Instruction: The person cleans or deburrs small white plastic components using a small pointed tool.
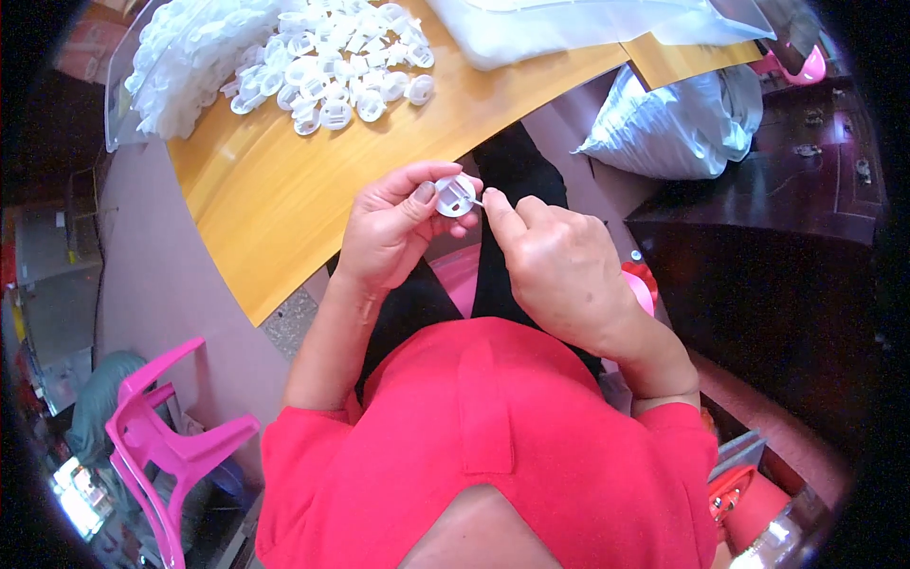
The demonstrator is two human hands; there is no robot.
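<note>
My left hand [384, 232] pinches a small round white plastic part [453, 196] by its rim, just off the table's near edge. The part has a raised frame and slots on its face. From the right, my right hand [569, 261] grips a thin metal rod [476, 201] between thumb and forefinger. Its tip meets the part near the right rim; whether it sits in a slot I cannot tell. Most of the rod is hidden by my fingers. A loose heap of similar white parts [336, 115] lies on the table beyond my hands.
The wooden table [275, 199] curves across the front. A clear bin [121, 100] of white pieces stands far left, and a clear plastic bag [531, 43] lies far right. A full white sack [664, 128] sits right of the table. At lower left is a pink chair [175, 446].
</note>
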